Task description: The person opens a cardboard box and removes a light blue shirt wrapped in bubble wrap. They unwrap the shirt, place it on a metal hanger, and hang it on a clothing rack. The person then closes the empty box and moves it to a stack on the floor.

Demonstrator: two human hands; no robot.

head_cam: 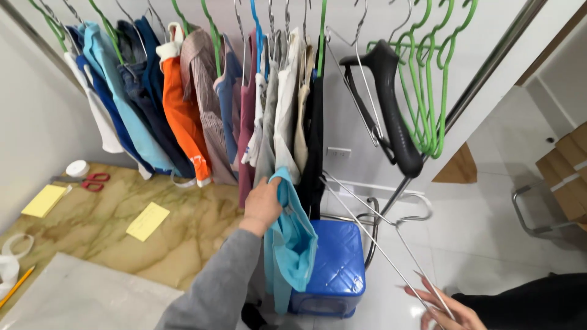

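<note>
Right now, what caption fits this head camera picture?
Left hand grips a turquoise garment; right hand holds a wire hanger.

— Where did the one view look from?

— From the person's head, facing forward and down at the clothes rail (483, 70), near enough that the hanging shirts (183, 104) filled the top.

— And lower down?

— The marble table (183, 226) lay at the left, the blue stool (336, 263) below centre, the white floor (489, 232) at the right.

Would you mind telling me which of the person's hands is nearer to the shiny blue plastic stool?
Left. The left hand, gripping a turquoise garment, is just up-left of the blue plastic stool; the right hand, holding a wire hanger, sits farther right.
</note>
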